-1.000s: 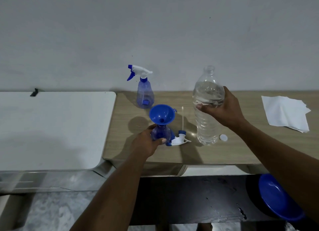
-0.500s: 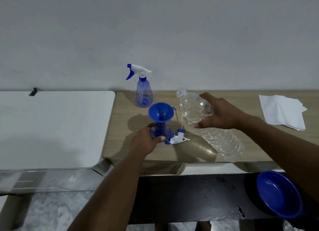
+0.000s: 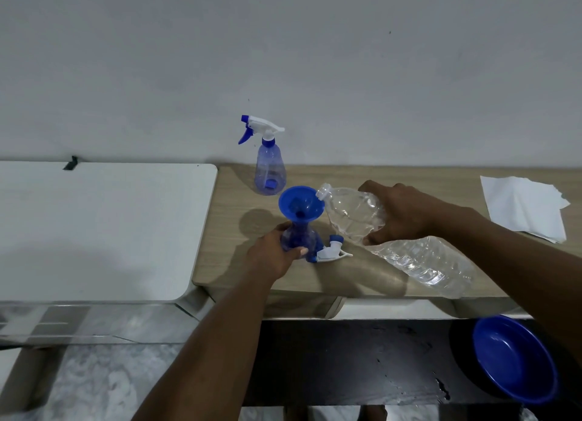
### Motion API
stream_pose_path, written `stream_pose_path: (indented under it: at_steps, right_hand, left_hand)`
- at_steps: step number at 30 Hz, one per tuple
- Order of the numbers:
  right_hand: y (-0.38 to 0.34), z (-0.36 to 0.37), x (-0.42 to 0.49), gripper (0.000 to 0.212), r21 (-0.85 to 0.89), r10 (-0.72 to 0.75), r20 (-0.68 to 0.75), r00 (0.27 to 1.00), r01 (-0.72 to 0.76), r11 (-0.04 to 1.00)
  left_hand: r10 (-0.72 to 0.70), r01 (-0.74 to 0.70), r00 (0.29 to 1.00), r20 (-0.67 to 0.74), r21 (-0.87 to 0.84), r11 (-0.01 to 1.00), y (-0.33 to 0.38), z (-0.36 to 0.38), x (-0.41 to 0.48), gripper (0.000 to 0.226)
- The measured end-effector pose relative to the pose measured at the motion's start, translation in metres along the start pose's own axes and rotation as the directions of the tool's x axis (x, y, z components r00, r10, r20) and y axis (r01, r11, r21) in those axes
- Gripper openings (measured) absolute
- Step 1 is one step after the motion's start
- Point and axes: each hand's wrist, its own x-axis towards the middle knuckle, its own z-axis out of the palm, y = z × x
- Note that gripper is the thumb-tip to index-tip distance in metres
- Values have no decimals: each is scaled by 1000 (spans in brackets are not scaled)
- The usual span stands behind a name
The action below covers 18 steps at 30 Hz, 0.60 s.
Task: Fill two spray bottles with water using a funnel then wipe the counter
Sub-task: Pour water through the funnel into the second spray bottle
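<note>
Further over now: right grip [image 3: 406, 214], wrapped round the water bottle [image 3: 419, 260], has brought its mouth to the rim of the funnel [image 3: 296, 201]. The left grip [image 3: 271, 255] clasps the spray bottle [image 3: 299, 236] beneath, on the bench [image 3: 226, 231] (trigger head [image 3: 330, 253] lies just beside). The second sprayer [image 3: 270, 168] stands behind.

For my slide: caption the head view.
Right hand holds water bottle tilted at blue funnel in spray bottle gripped by left hand.

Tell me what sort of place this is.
Probably a plain room at home or a small workroom, not a fitted kitchen: a wooden counter against a bare wall, a white table beside it, and a stone-patterned floor. No sink or tap shows.
</note>
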Motion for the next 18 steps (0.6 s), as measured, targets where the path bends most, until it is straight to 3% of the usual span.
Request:
stream_pose_path:
  at_steps: [18]
  right_hand:
    - [-10, -15, 2, 96, -174, 13, 69, 998, 0, 985]
  left_hand:
    - [13, -12, 1000, -14, 56, 998, 1, 0, 0, 68]
